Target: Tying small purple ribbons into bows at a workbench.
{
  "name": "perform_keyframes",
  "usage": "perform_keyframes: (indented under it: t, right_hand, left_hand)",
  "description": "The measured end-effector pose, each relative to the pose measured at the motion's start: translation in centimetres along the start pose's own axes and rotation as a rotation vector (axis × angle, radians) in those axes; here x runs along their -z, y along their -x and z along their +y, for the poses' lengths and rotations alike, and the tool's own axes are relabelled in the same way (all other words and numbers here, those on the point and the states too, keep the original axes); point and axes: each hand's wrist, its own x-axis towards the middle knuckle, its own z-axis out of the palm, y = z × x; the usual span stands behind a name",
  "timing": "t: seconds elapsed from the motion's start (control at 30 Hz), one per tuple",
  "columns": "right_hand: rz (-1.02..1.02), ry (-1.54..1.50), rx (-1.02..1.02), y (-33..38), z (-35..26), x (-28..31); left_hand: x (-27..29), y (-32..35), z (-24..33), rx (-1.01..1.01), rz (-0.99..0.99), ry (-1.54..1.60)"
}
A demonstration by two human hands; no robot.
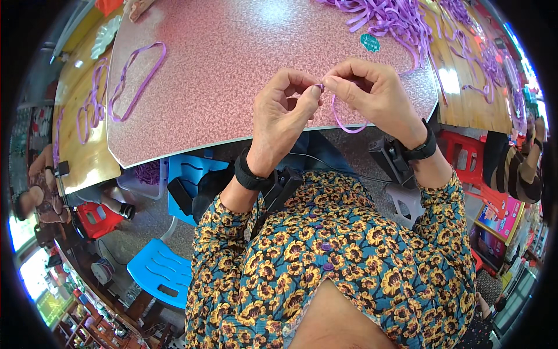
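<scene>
Just above the near edge of the pinkish speckled table (221, 75), both of my hands pinch one narrow purple ribbon (347, 129). My left hand (279, 116) is closed, with thumb and forefinger on a small bunched or knotted part. The right hand (375, 96) grips the same part from the other side, its thumb and forefinger almost touching the left fingertips. Part of the ribbon hangs below the right hand in a curved loop. The fingertips hide the exact shape of the bunched spot.
A tangled purple ribbon pile (389, 23) lies at the far right, near a teal tag (369, 42). One ribbon loop (138, 78) lies on the left. Wooden tables (87, 166) with more ribbons flank mine. Blue (160, 273) and red stools (102, 220) stand below; other people sit at both sides.
</scene>
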Motion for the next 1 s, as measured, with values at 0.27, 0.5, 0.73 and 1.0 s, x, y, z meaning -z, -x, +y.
perform_keyframes:
  t: [0.27, 0.5, 0.73, 1.0]
  right_hand:
    - [-0.043, 0.038, -0.024, -0.3, -0.3, -0.8]
    - [-0.068, -0.017, -0.119, -0.1, 0.2, 0.9]
    - [-0.079, -0.066, -0.123, 0.1, 0.1, 1.0]
    - [-0.137, 0.142, 0.042, -0.2, 0.1, 0.3]
  left_hand:
    - [0.6, -0.3, -0.1, -0.068, 0.010, -0.078]
    - [0.3, 0.1, 0.2, -0.019, 0.004, -0.038]
    - [0.5, 0.0, 0.3, -0.177, -0.071, -0.336]
    - [1.7, -1.0, 1.0, -0.625, -0.163, -0.877]
